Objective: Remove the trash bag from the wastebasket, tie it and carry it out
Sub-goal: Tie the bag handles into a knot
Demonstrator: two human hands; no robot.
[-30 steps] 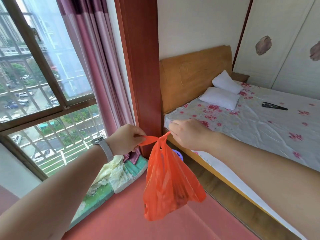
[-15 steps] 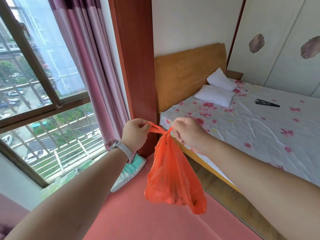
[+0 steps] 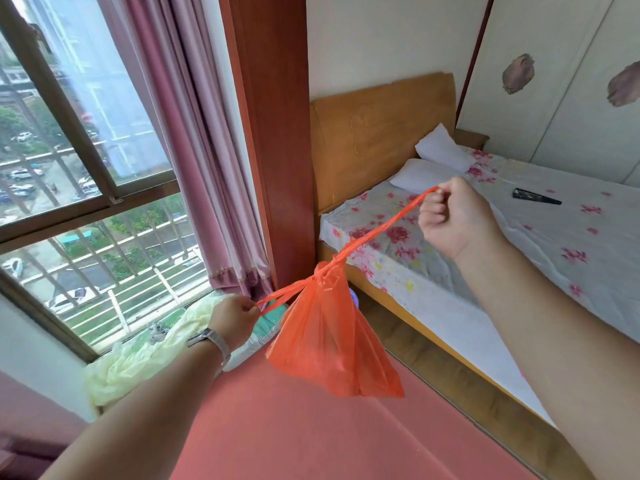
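Observation:
An orange plastic trash bag (image 3: 332,341) hangs in mid-air in front of me, its neck drawn tight into a knot. Two thin handle strips run out from the knot in opposite directions. My left hand (image 3: 233,318), with a watch on the wrist, pinches the lower-left strip. My right hand (image 3: 457,216) is fisted on the upper-right strip, above the bed. Both strips are stretched taut. A small purple bit of the wastebasket (image 3: 353,297) shows behind the bag; the rest is hidden.
A bed (image 3: 519,271) with a floral sheet, two white pillows and a black object (image 3: 535,196) fills the right. A window (image 3: 69,202) with pink curtains (image 3: 194,150) is at left, with pale cloth (image 3: 138,358) on its sill. Red flooring (image 3: 294,427) lies below.
My hands have moved apart from beside each other at the bag's top. The right rose to the right, the left dropped to the left, stretching the handles taut and tightening the knot.

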